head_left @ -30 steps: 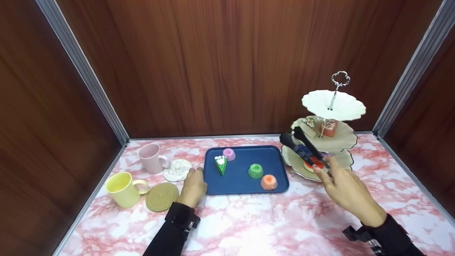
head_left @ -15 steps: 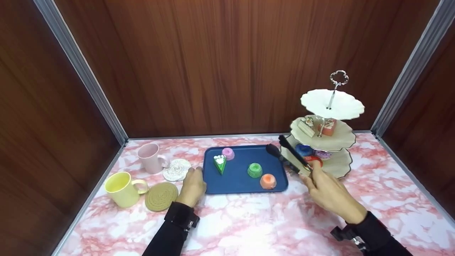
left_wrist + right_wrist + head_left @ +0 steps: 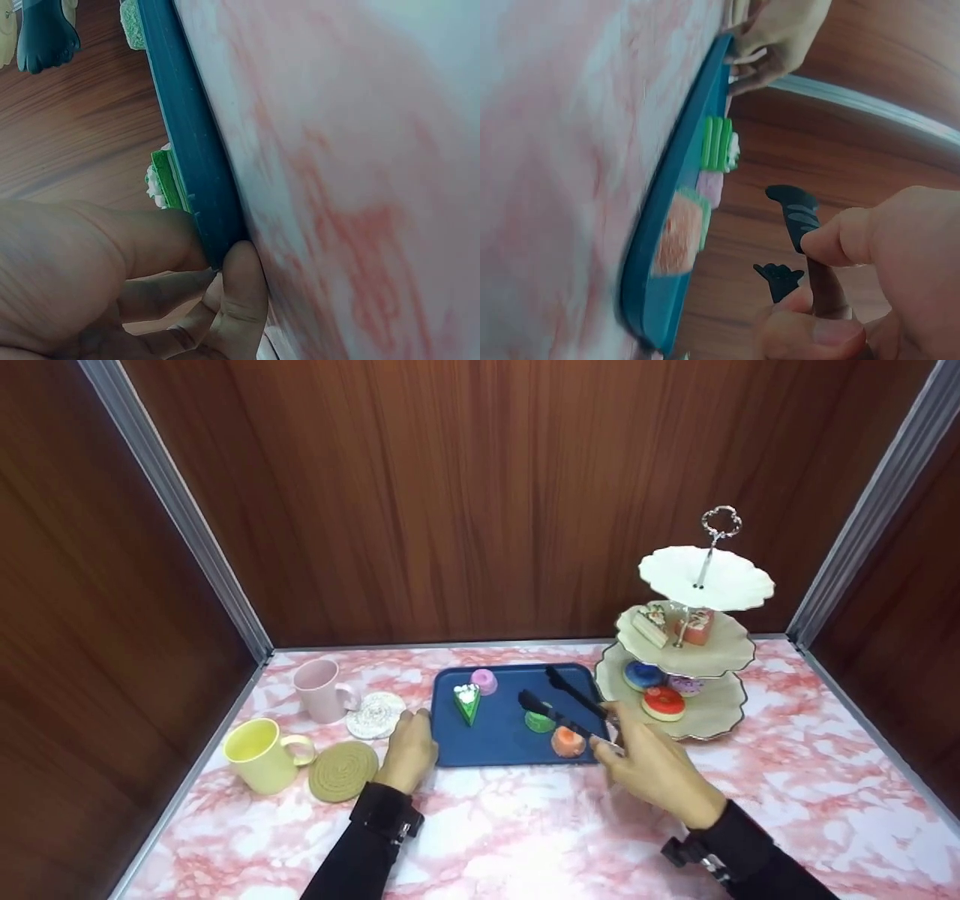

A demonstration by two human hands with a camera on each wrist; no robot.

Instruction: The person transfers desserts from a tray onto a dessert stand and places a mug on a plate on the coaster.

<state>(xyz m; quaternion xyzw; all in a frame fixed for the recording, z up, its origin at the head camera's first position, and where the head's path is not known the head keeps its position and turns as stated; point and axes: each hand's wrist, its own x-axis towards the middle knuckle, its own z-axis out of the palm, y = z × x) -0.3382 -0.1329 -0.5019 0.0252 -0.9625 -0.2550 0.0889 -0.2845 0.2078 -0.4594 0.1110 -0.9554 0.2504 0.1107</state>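
Observation:
My left hand [image 3: 409,751] pinches the left edge of a dark blue tray [image 3: 480,750]. In the left wrist view its fingers lie on both sides of the rim [image 3: 196,142]. My right hand [image 3: 652,761] holds black-tipped tongs [image 3: 577,694], their arms spread with nothing between the tips. In the head view they hang over the tray's right part and overlap a small green molded cake [image 3: 538,724]. An orange molded cake [image 3: 568,744] sits at the tray's front right. A green cake wedge [image 3: 467,708] with white topping and a pink molded cake [image 3: 484,682] lie toward the left.
At right stands a three-tier stand [image 3: 705,577]; two cake pieces are on its middle tier. Its bottom tier bears red [image 3: 664,704], blue [image 3: 643,675] and purple donuts [image 3: 685,685]. Pink [image 3: 319,694] and yellow mugs [image 3: 259,757] stand left, beside two round coasters [image 3: 343,772].
My right hand has carried the tongs left, from the stand's bottom tier to over the tray. The red donut stays on that tier, now in full view. My left hand keeps its place.

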